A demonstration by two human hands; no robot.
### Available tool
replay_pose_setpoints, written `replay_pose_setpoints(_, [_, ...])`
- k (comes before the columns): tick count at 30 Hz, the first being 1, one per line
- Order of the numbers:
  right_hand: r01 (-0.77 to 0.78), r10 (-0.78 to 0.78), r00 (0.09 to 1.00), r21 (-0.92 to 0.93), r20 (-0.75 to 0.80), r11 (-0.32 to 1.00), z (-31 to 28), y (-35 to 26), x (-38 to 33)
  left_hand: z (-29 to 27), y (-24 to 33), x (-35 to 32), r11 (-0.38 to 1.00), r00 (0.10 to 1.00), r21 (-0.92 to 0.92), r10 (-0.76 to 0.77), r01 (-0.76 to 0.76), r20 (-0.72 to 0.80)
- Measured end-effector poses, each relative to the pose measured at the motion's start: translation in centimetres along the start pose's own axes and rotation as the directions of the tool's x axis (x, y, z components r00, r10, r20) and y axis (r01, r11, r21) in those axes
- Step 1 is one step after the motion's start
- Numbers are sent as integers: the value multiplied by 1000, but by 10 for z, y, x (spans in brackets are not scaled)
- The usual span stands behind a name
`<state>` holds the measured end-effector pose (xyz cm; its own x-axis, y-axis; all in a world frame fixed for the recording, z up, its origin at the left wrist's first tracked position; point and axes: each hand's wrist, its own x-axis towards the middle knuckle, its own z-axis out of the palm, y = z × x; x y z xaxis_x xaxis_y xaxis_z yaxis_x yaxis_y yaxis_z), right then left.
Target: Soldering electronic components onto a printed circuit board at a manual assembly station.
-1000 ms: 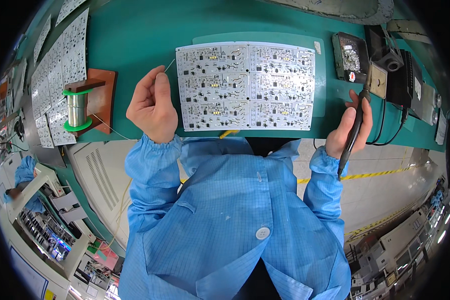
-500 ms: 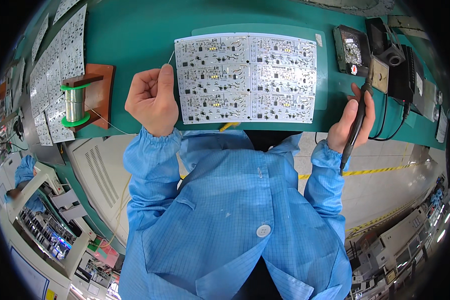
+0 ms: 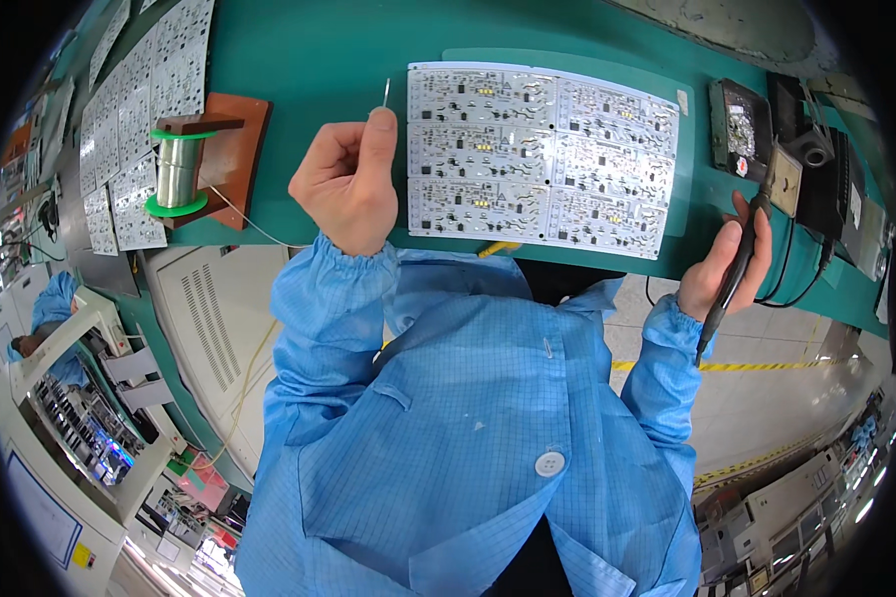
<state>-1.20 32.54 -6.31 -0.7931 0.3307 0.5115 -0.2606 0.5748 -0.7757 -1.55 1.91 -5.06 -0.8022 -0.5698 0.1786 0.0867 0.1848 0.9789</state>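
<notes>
My left hand is closed in a pinch on solder wire, whose end sticks up past the thumb. Just right of it, a white panel of circuit boards lies flat on the green mat. My right hand grips a black soldering iron; its front end points away from me, over the edge of a yellowish sponge. Whether the tip touches the sponge I cannot tell. Left of my left hand, a solder spool with green flanges sits on a brown stand, wire trailing from it.
A dark box of silvery scraps stands at the right, beside a black soldering station with cables. More circuit board panels lie at the far left. A yellow object lies at the table's front edge.
The view has shifted, so the table things appear farther right. My left hand stays pinched on the wire, which now points straighter up. My right hand still holds the iron by the sponge.
</notes>
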Motion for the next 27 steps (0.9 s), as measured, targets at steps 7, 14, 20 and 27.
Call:
replay_pose_setpoints(7, [53, -54, 999, -20, -8, 998, 1, 2, -1, -1, -3, -2, 998, 998, 32, 43, -45, 52])
replay_pose_setpoints(14, [50, -50, 999, -33, -1, 998, 1, 1, 0, -1, 0, -1, 1000, 998, 29, 8, -10, 62])
replay_pose_setpoints(20, [82, -82, 997, -32, 0, 996, -1, 0, 2, -5, 1, 0, 997, 998, -69, -17, 21, 56])
replay_pose_setpoints(27, [-45, 51, 997, -93, 56, 995, -7, -6, 6, -7, 2, 0, 996, 995, -45, -69, 73, 77])
